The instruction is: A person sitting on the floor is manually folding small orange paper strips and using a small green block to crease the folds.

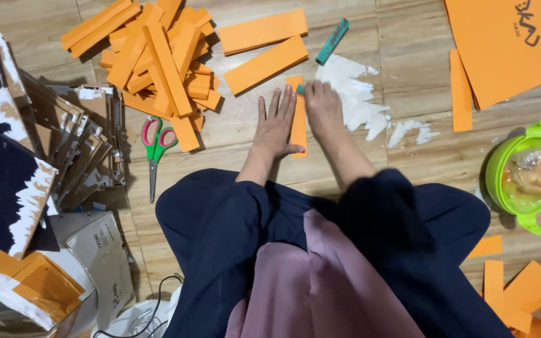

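Left hand (275, 125): flat, fingers spread, pinning the orange paper strip (298, 119) to the wooden floor (408, 87).
Right hand (322, 107): closed around a small teal tool (300, 89), pressed at the strip's far end; what kind of tool, I can't tell.
Strip: upright between both hands, touching each.
Nearby: white paste smear (358, 100) just right of the hand, a teal stick (332, 41) beyond, a pile of cut strips (154, 56) and scissors (156, 150) to the left.
Risk: as I see it, a sleeve dragging through the paste, or the strip skewing if the flat palm lifts.
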